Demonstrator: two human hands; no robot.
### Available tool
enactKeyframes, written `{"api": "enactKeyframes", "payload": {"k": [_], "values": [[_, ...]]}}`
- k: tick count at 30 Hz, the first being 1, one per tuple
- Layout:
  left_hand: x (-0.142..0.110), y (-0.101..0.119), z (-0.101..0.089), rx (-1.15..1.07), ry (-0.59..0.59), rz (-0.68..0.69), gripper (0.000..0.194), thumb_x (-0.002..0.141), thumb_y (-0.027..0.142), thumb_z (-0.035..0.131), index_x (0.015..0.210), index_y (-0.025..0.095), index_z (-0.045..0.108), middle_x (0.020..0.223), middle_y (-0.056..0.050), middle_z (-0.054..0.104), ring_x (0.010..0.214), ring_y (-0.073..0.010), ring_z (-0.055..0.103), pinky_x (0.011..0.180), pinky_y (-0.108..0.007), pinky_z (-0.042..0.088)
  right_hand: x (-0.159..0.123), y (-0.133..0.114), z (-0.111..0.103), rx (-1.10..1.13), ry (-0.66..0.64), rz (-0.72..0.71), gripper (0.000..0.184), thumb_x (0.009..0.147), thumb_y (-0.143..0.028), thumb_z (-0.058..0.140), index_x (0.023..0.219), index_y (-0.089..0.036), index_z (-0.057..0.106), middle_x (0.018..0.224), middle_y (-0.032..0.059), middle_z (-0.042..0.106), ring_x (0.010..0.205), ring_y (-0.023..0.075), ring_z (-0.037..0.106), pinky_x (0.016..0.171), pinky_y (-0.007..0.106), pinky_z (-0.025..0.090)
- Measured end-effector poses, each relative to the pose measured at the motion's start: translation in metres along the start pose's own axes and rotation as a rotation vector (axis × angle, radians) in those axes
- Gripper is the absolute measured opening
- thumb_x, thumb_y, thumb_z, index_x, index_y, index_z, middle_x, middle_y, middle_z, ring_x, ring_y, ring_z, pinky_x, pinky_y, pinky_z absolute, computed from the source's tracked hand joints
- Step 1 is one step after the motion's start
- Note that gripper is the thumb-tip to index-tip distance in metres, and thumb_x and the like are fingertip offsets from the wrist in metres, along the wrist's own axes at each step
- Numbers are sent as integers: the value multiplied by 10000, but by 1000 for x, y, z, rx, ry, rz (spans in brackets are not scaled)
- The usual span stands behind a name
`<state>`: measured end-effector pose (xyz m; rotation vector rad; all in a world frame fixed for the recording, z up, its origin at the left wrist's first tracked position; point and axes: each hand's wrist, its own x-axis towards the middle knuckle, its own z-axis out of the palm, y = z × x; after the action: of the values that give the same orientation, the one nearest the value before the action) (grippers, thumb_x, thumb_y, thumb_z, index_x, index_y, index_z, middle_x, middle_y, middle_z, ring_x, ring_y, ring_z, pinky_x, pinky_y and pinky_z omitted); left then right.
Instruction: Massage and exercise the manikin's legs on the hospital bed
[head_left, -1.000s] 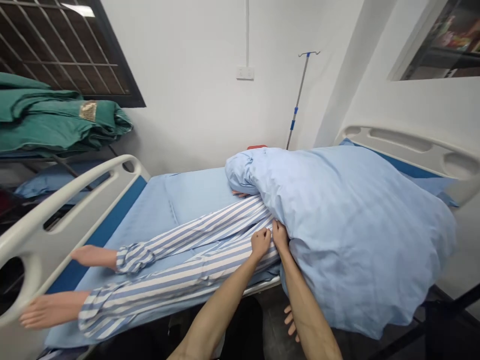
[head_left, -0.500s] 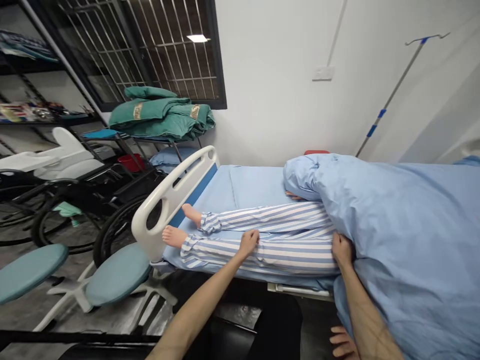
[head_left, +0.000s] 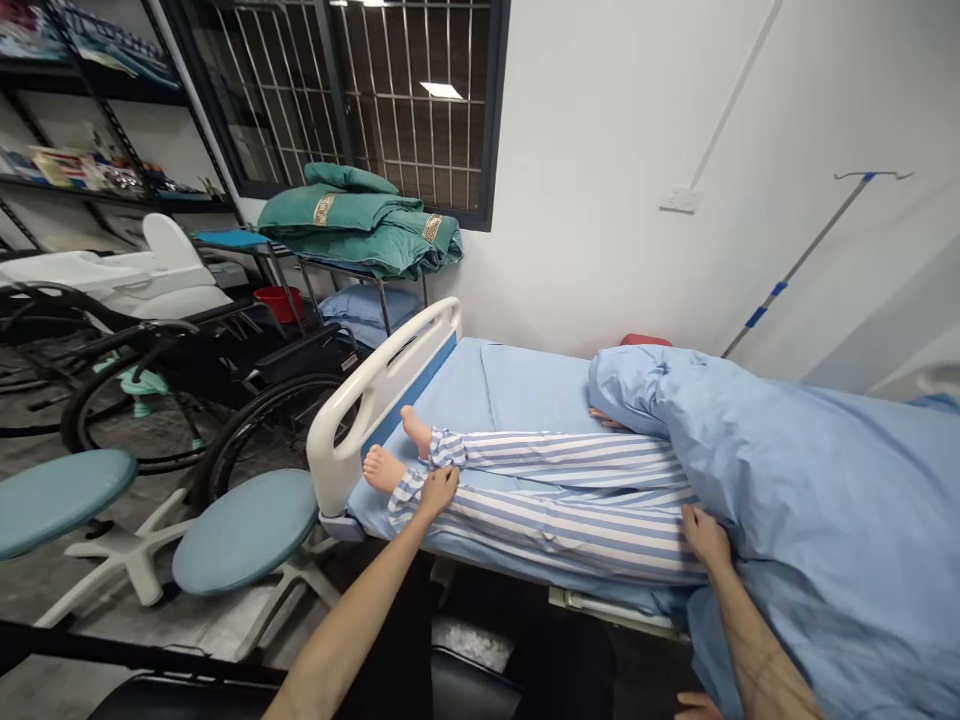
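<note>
Blue-and-white striped pajama trousers (head_left: 570, 520) cover the legs of a figure lying on a bed; its bare feet (head_left: 385, 468) point toward the footboard. My left hand (head_left: 439, 490) is closed on the nearer trouser leg, just above the ankle. Up by the thigh, my right hand (head_left: 705, 538) has its fingers curled on the trousers beside the edge of the light blue quilt (head_left: 817, 500). The quilt hides the figure's upper body, apart from a few fingertips (head_left: 606, 418) at its edge.
A white footboard (head_left: 337, 435) closes the bed's left end. Round stools (head_left: 247, 530) and wheelchairs (head_left: 277, 430) stand left of it. Green folded bedding (head_left: 360, 225) lies under the window. An IV pole (head_left: 795, 265) rises behind the bed. Another hand (head_left: 697, 706) shows at the bottom edge.
My left hand has moved along the trouser leg from about the knee to the ankle. My right hand stays by the thigh near the quilt. The view has shifted left.
</note>
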<state>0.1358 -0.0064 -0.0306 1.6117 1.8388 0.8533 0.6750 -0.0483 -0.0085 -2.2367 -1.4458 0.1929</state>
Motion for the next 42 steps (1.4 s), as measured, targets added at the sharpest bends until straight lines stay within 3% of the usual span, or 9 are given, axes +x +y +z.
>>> {"api": "enactKeyframes", "payload": {"k": [5,9,14,18,21,25,30,35,42], "values": [[-1,-4,9,119,55,-39,342,902,363,384,663,198,564,760,-40,654,791,-170,574,662,-236,290,-45,-63,24,-38,8,-188,368,859,-424,363,609,-221,541,650,104,630,591,200,527,584,292,303],[-1,-6,7,61,24,1,347,893,363,382,635,196,542,718,-26,637,758,-160,566,662,-235,301,-87,-163,69,116,-6,-354,501,903,-528,244,584,-225,484,571,65,578,551,174,485,573,278,292],[2,-13,-9,-245,-56,40,350,841,381,377,575,194,509,534,9,550,589,-144,544,634,-239,357,-131,-306,135,273,-69,-525,526,945,-475,208,594,-211,498,567,39,576,552,151,490,567,256,270],[8,-19,-30,-331,69,29,332,805,383,393,557,194,507,515,10,552,553,-139,519,606,-243,362,-155,-372,179,280,-146,-572,444,955,-371,292,640,-208,559,621,31,618,585,147,532,557,250,249],[13,-19,-41,-310,131,46,329,804,375,389,551,195,497,516,13,548,558,-134,514,615,-245,360,-163,-383,202,231,-174,-509,409,950,-336,333,646,-213,577,622,34,628,587,159,549,548,256,237],[19,-13,-36,-328,92,97,338,822,379,377,567,193,497,516,18,538,551,-128,509,611,-238,360,-163,-376,215,258,-156,-427,462,962,-362,277,627,-225,565,629,43,637,617,181,570,544,263,246],[19,-20,-23,-92,42,108,321,855,313,378,601,189,530,608,-19,600,631,-142,544,647,-238,354,-162,-373,217,299,-156,-415,461,957,-375,266,606,-229,526,620,37,635,622,180,571,544,267,246],[18,-38,-25,196,-89,210,231,865,268,433,757,200,625,838,-94,695,808,-200,622,733,-271,371,-165,-373,219,291,-168,-423,453,954,-382,285,595,-224,512,610,26,632,596,168,556,544,270,221],[29,-45,-28,414,-216,245,317,907,227,348,924,162,658,950,-156,697,865,-247,640,735,-307,398,-167,-402,206,348,-180,-603,460,974,-386,250,701,-204,572,641,35,637,582,154,548,568,272,248]]}}
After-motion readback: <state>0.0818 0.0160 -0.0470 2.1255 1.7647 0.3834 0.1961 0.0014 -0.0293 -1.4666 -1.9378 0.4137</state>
